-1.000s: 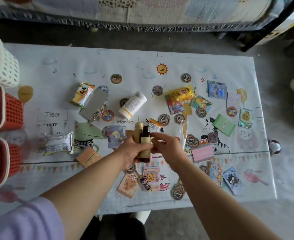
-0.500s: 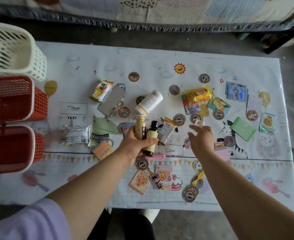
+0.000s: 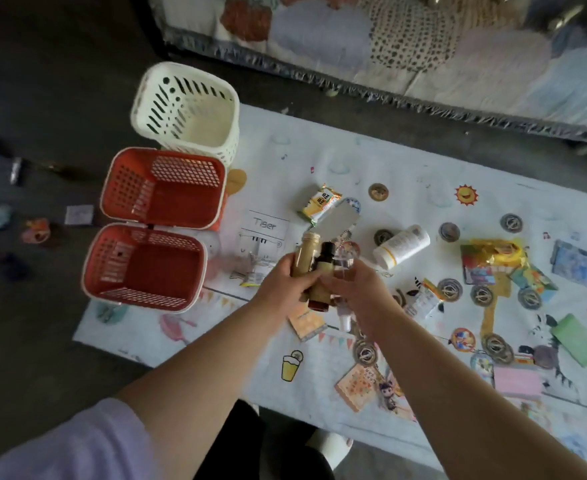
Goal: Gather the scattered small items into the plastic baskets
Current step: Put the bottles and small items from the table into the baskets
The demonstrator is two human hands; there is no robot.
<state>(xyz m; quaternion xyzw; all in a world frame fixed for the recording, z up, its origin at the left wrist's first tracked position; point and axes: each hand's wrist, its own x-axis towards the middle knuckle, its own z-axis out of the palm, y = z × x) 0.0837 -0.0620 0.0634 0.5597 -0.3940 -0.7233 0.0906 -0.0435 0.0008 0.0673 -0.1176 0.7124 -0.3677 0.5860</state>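
Observation:
My left hand (image 3: pixel 285 289) grips two small bottles upright: a tan one with a gold cap (image 3: pixel 304 254) and a dark-capped brown one (image 3: pixel 323 271). My right hand (image 3: pixel 361 292) touches them from the right, closed on a small clear bottle (image 3: pixel 344 263). At the mat's left end stand three empty baskets: a white one (image 3: pixel 195 126) at the back, a red one (image 3: pixel 163 199) in the middle and a second red one (image 3: pixel 146 268) nearest my hands.
On the animal-print mat (image 3: pixel 319 161) lie a white tube (image 3: pixel 401 245), a snack packet (image 3: pixel 319 202), several round badges, cards, a green pad (image 3: pixel 577 339) and a pink pad (image 3: pixel 517 381). Small items lie on the dark floor (image 3: pixel 35 230) at the left. A quilt-covered edge (image 3: pixel 389 36) runs behind.
The view has swung left, bringing all three baskets into sight. My right hand picked up a clear bottle and came back beside the left hand. The left hand keeps its two bottles.

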